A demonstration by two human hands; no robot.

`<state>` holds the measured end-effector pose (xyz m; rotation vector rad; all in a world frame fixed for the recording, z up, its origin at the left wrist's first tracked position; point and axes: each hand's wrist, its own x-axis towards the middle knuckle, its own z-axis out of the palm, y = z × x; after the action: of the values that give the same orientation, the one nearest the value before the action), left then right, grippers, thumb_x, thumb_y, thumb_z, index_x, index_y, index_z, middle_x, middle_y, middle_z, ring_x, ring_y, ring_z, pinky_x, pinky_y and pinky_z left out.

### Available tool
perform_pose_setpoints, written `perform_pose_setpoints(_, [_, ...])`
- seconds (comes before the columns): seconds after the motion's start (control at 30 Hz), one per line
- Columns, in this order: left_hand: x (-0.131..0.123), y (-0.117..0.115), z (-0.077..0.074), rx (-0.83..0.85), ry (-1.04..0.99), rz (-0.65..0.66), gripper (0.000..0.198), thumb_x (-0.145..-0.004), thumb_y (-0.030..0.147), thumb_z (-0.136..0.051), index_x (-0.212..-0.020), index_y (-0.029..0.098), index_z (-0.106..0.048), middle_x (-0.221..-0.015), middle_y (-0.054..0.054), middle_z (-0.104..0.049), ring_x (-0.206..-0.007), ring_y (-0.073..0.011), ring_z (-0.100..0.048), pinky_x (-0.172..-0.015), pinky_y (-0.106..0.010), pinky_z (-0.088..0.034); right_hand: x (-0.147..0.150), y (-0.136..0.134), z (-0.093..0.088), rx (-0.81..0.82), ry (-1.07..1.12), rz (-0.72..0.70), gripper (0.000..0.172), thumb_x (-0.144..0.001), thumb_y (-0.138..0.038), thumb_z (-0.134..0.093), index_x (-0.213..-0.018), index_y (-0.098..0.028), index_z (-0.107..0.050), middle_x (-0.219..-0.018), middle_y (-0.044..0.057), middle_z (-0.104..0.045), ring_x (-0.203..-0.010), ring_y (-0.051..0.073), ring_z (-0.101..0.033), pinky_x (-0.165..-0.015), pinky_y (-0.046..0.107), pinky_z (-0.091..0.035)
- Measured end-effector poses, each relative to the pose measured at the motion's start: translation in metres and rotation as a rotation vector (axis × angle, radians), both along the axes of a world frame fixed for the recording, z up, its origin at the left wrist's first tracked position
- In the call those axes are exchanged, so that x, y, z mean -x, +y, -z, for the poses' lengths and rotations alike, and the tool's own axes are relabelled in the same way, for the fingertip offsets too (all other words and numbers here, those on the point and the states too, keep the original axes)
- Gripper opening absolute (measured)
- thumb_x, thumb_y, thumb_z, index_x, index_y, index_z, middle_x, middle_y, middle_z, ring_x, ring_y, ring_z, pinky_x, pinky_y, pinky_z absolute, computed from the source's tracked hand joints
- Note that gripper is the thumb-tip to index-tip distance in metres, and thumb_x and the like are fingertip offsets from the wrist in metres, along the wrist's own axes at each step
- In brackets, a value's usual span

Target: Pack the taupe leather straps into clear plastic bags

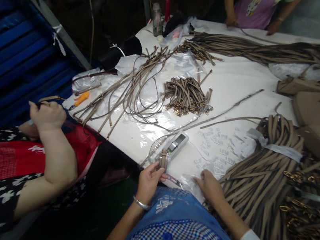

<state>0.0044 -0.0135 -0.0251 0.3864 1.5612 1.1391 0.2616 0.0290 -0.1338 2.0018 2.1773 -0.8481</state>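
Crowding the right of the white table (238, 77), a strap bundle (251, 182) lies beside the right hand (210, 187); whether it grips the clear plastic (189, 180) there, I cannot tell. Near the table edge, the left hand (148, 180) pinches a tan strap (164, 158).

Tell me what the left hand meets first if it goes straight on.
Past the folded strap it holds, the left hand would likely meet the grey box with the dark window; one view leaves the gap unclear.
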Motion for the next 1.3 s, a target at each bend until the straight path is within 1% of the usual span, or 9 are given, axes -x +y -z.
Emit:
perform_pose_setpoints(0.13, [-0.001,0.0,0.001,-0.012,-0.015,0.064,0.072,-0.071,0.034,-0.075,-0.127,-0.004,-0.05,-0.059,-0.006,-0.071,-0.054,-0.0152,-0.066,-0.059,-0.025,-0.056,0.0,-0.03,0.011,0.002,-0.074,0.062,0.022,-0.088,-0.033,-0.053,-0.099,-0.015,-0.054,-0.097,0.013,-0.065,-0.088,0.025,-0.063,-0.068,0.03,-0.042])
perform_pose_setpoints(0.37, [0.004,-0.003,0.005,-0.026,-0.007,0.121,0.074,-0.071,0.036,-0.074,-0.128,-0.004,-0.048,-0.06,-0.006,-0.072,-0.053,-0.0148,-0.065,-0.058,-0.025,-0.056,-0.012,-0.023,0.005,-0.068,-0.023,0.146,0.035,-0.093,-0.041,-0.042,-0.106,-0.018,-0.065,-0.1,0.012,-0.072,-0.092,0.027,-0.067,-0.075,0.037,-0.051])
perform_pose_setpoints(0.47, [0.006,-0.002,0.003,-0.035,0.007,0.133,0.073,-0.071,0.036,-0.074,-0.128,-0.003,-0.049,-0.061,-0.007,-0.072,-0.054,-0.0159,-0.066,-0.059,-0.027,-0.056,-0.015,-0.017,-0.013,-0.232,0.137,0.072,0.036,-0.095,-0.034,-0.038,-0.114,-0.021,-0.065,-0.113,0.007,-0.07,-0.105,0.022,-0.064,-0.092,0.037,-0.049])
perform_pose_setpoints(0.63, [0.005,0.0,-0.002,-0.07,0.012,0.13,0.072,-0.071,0.037,-0.073,-0.127,-0.003,-0.05,-0.061,-0.007,-0.072,-0.053,-0.0164,-0.066,-0.059,-0.028,-0.056,-0.001,-0.005,-0.068,-0.659,0.44,-0.358,0.041,-0.091,-0.013,-0.042,-0.127,-0.027,-0.057,-0.109,0.004,-0.071,-0.1,0.017,-0.065,-0.106,0.045,-0.038])
perform_pose_setpoints(0.87, [0.001,0.003,-0.01,-0.1,0.005,0.13,0.068,-0.073,0.038,-0.072,-0.124,-0.002,-0.052,-0.061,-0.008,-0.072,-0.056,-0.018,-0.068,-0.058,-0.027,-0.056,0.021,0.007,-0.119,-0.746,0.533,-0.495,0.048,-0.09,-0.009,-0.045,-0.134,-0.027,-0.051,-0.113,0.008,-0.068,-0.106,0.02,-0.062,-0.104,0.045,-0.04])
perform_pose_setpoints(1.0, [0.0,0.005,-0.017,-0.099,0.038,0.138,0.064,-0.074,0.036,-0.071,-0.123,-0.002,-0.054,-0.061,-0.008,-0.072,-0.055,-0.0169,-0.067,-0.055,-0.025,-0.053,0.027,0.008,-0.123,-0.674,0.593,-0.43,0.04,-0.091,-0.013,-0.045,-0.124,-0.028,-0.061,-0.114,0.007,-0.068,-0.104,0.02,-0.063,-0.099,0.041,-0.045])
perform_pose_setpoints(1.07, [-0.001,0.007,-0.021,-0.094,0.057,0.147,0.064,-0.073,0.036,-0.072,-0.121,-0.002,-0.055,-0.059,-0.007,-0.071,-0.052,-0.0153,-0.065,-0.052,-0.023,-0.051,0.034,0.006,-0.12,-0.539,0.648,-0.272,0.032,-0.091,-0.02,-0.048,-0.116,-0.027,-0.067,-0.105,0.007,-0.07,-0.097,0.021,-0.065,-0.091,0.037,-0.05])
perform_pose_setpoints(1.2, [-0.004,0.012,-0.028,-0.085,0.056,0.172,0.061,-0.074,0.035,-0.072,-0.12,-0.002,-0.056,-0.058,-0.006,-0.07,-0.053,-0.0146,-0.064,-0.05,-0.021,-0.049,0.053,0.004,-0.11,0.008,0.81,0.19,0.036,-0.087,-0.039,-0.057,-0.117,-0.02,-0.062,-0.076,0.004,-0.072,-0.064,0.017,-0.066,-0.064,0.028,-0.054])
perform_pose_setpoints(1.3, [-0.007,0.013,-0.028,-0.079,0.05,0.189,0.06,-0.074,0.035,-0.072,-0.12,-0.001,-0.058,-0.058,-0.006,-0.07,-0.055,-0.0165,-0.066,-0.051,-0.023,-0.051,0.063,0.006,-0.106,0.3,0.899,0.258,0.038,-0.084,-0.05,-0.056,-0.105,-0.018,-0.063,-0.076,0.004,-0.072,-0.049,0.013,-0.059,-0.048,0.024,-0.047])
